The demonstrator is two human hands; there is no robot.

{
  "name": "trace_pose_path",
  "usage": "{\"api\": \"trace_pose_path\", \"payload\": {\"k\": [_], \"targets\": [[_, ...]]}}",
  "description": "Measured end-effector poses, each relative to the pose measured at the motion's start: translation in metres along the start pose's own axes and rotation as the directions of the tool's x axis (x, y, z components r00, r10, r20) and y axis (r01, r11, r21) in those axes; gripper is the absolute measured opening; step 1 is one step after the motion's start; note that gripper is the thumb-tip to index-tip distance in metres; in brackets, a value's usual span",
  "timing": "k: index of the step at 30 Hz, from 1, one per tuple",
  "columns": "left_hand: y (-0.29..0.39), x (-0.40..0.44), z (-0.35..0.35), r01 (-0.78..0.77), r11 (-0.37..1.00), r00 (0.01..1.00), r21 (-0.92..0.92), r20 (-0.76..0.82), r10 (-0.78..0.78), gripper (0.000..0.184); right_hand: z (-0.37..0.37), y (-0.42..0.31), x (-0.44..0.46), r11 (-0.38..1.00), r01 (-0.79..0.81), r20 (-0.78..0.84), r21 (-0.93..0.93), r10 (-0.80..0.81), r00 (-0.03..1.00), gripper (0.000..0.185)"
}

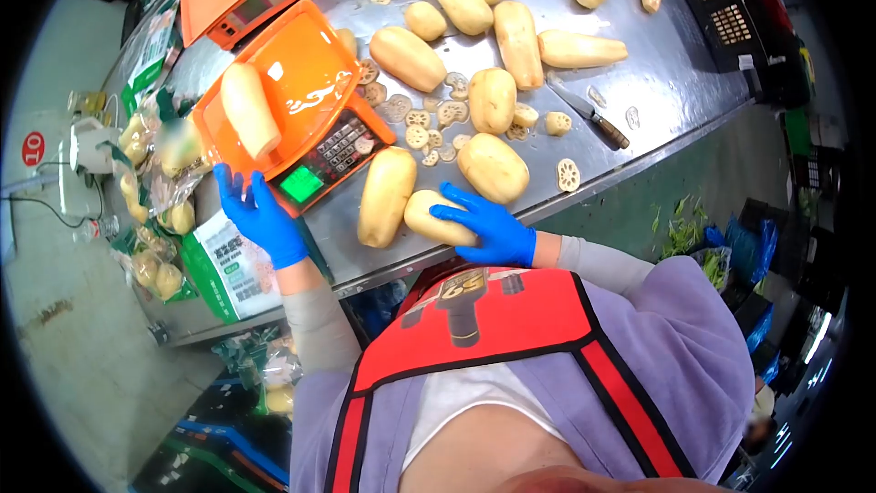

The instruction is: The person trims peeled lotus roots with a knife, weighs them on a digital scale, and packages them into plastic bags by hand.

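Note:
My left hand (262,216), in a blue glove, is beside the near left edge of the orange scale tray (306,59), fingers apart and holding nothing. One long pale lotus root piece (246,110) lies in that tray, just beyond my fingers. The scale's display (301,183) glows green next to its keypad. My right hand (484,226), also gloved in blue, is wrapped over a short lotus root piece (436,218) near the table's front edge. Left of that piece lies a longer lotus root (387,197), and a rounder one (493,169) is just behind my right hand.
Several lotus roots (518,44) and thin cut slices (452,113) are spread over the metal table (657,55). A knife (593,116) lies to the right. Bagged produce (155,265) and a green-white bag (233,265) are at left. Black crates (721,0) stand at the back right.

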State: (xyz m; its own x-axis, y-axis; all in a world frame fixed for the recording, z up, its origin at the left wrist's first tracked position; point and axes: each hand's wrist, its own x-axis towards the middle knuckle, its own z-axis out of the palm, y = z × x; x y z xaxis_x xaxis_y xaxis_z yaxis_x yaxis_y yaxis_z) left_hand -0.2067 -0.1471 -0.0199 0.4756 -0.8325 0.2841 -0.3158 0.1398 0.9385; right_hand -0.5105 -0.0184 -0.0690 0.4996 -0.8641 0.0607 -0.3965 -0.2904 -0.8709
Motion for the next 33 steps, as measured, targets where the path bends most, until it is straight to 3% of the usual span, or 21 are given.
{"api": "trace_pose_path", "payload": {"k": [5,10,12,14,16,18,19,21,22,24,26,27,28,29,31,32,33], "targets": [[0.004,0.004,0.018,-0.034,0.999,0.999,-0.002,0.0,0.034,0.05,0.004,0.007,-0.007,0.972,0.031,-0.059,-0.231,-0.045,0.997,0.064],[-0.001,0.005,0.022,-0.072,0.997,0.997,0.006,0.016,0.072,0.056,-0.004,0.007,-0.008,0.934,-0.129,-0.202,-0.333,0.063,0.977,0.057],[0.002,0.008,0.02,-0.109,0.966,0.994,0.236,0.013,0.109,0.066,-0.013,0.007,-0.006,0.945,-0.108,-0.209,-0.307,0.044,0.977,0.056],[0.002,0.015,0.023,-0.122,0.949,0.992,0.29,0.038,0.116,0.07,-0.03,0.004,-0.001,0.955,-0.084,-0.21,-0.284,0.024,0.977,0.054],[0.0,0.023,0.025,-0.129,0.929,0.992,0.346,0.057,0.116,0.075,-0.058,0.001,0.01,0.953,-0.107,-0.463,-0.284,-0.039,0.886,0.052],[-0.002,0.034,0.029,-0.233,0.926,0.961,0.296,0.214,0.174,0.081,-0.086,0.026,0.026,0.921,-0.259,-0.65,-0.29,0.009,0.76,0.063],[0.001,0.036,0.031,-0.238,0.887,0.96,0.396,0.234,0.154,0.083,-0.096,0.034,0.036,0.922,-0.253,-0.645,-0.292,0.006,0.764,0.063],[-0.009,0.041,0.031,-0.232,0.886,0.962,0.402,0.231,0.147,0.084,-0.11,0.045,0.054,0.89,-0.431,-0.637,-0.151,0.246,0.731,0.075],[-0.012,0.043,0.031,-0.228,0.886,0.962,0.403,0.234,0.141,0.085,-0.112,0.04,0.064,0.892,-0.426,-0.634,-0.151,0.243,0.734,0.075],[-0.012,0.038,0.036,-0.233,0.89,0.964,0.393,0.215,0.157,0.084,-0.113,0.026,0.086,0.623,-0.723,-0.452,-0.299,0.574,0.682,0.084],[-0.007,0.031,0.039,-0.221,0.909,0.97,0.355,0.176,0.167,0.083,-0.107,0.053,0.086,0.693,-0.663,-0.467,-0.283,0.504,0.727,0.083],[0.003,0.027,0.04,-0.307,0.816,0.951,0.489,0.178,0.251,0.082,-0.105,0.066,0.084,0.777,-0.576,-0.517,-0.254,0.394,0.76,0.081],[0.015,0.022,0.041,-0.304,0.816,0.952,0.492,0.174,0.25,0.082,-0.104,0.077,0.082,0.849,-0.476,-0.567,-0.229,0.282,0.774,0.08],[0.027,0.016,0.042,-0.35,0.824,0.937,0.446,0.172,0.305,0.081,-0.107,0.087,0.081,0.852,-0.471,-0.563,-0.231,0.277,0.778,0.08],[0.039,0.0,0.048,-0.396,0.873,0.917,0.285,0.175,0.359,0.078,-0.109,0.094,0.08,0.95,-0.31,-0.545,0.033,0.277,0.791,0.074],[0.049,-0.014,0.051,-0.36,0.901,0.924,0.24,0.226,0.309,0.078,-0.108,0.089,0.079,0.951,-0.306,-0.542,0.036,0.276,0.794,0.074],[0.063,-0.03,0.056,-0.319,0.927,0.925,0.196,0.278,0.259,0.077,-0.111,0.067,0.08,0.915,-0.225,-0.468,0.334,0.368,0.804,0.071]]}}
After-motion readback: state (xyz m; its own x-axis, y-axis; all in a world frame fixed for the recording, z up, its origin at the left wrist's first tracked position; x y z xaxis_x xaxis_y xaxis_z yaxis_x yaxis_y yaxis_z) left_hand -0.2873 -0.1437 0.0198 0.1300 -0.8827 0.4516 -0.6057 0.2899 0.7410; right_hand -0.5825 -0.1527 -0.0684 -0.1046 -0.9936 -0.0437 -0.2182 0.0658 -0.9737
